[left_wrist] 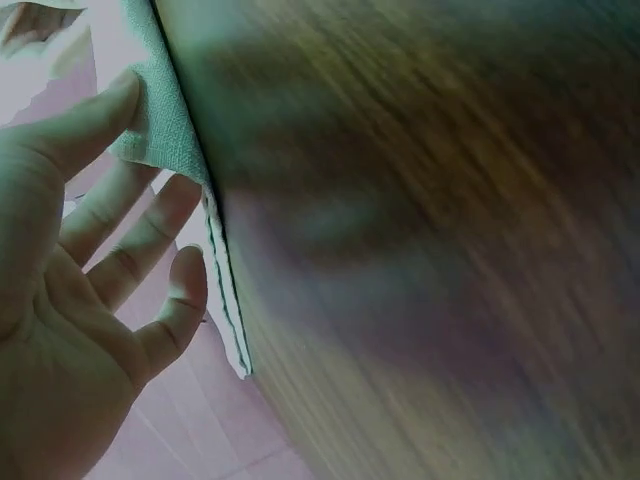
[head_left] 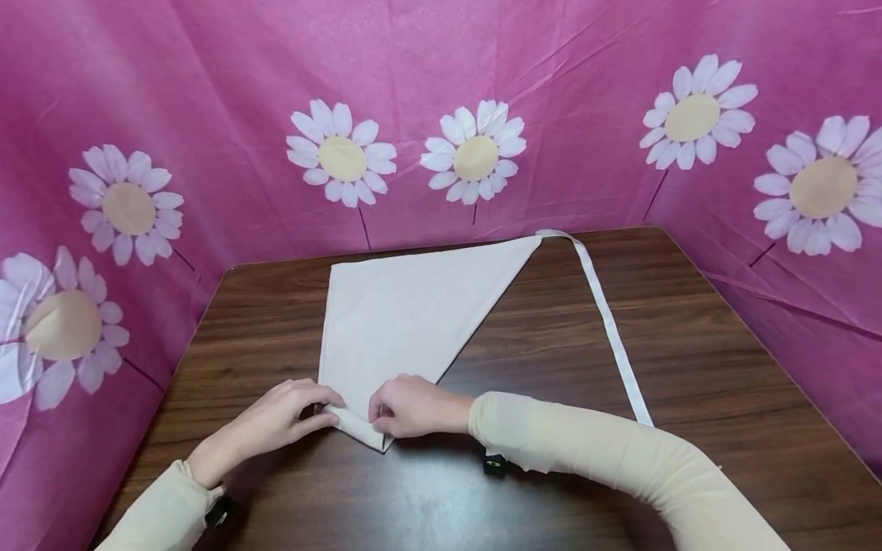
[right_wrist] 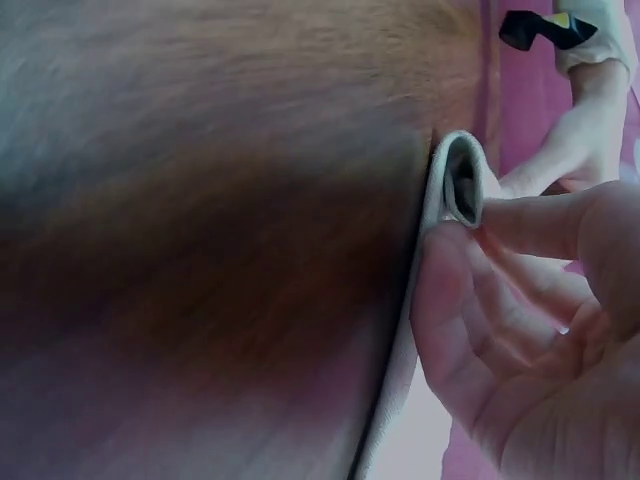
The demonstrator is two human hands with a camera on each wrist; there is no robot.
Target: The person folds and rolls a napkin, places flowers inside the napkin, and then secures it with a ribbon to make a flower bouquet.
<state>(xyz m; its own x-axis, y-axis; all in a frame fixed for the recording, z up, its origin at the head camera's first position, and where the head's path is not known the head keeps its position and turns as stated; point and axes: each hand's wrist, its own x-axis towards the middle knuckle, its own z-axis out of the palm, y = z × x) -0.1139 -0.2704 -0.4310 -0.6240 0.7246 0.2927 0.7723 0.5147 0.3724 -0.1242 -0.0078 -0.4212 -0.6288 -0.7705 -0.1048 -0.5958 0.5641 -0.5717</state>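
A cream cloth [head_left: 406, 321] lies on the brown table, folded to a pointed shape whose far right corner carries a white strap [head_left: 608, 321]. Its near end is turned over into a small roll [head_left: 360, 430]. My left hand [head_left: 279, 413] pinches the roll's left end; in the left wrist view the thumb lies on the cloth [left_wrist: 170, 120] with fingers beneath. At the other end, my right hand [head_left: 416, 407] holds the roll between thumb and fingers. The right wrist view shows the roll's hollow end [right_wrist: 462, 180] by the fingertips.
The wood-grain table [head_left: 551, 344] has its far edge against a pink curtain [head_left: 427, 53] printed with white daisies. The strap curves down the table's right part and passes behind the right sleeve [head_left: 586, 436]. A dark device [head_left: 494, 465] sits at the right wrist.
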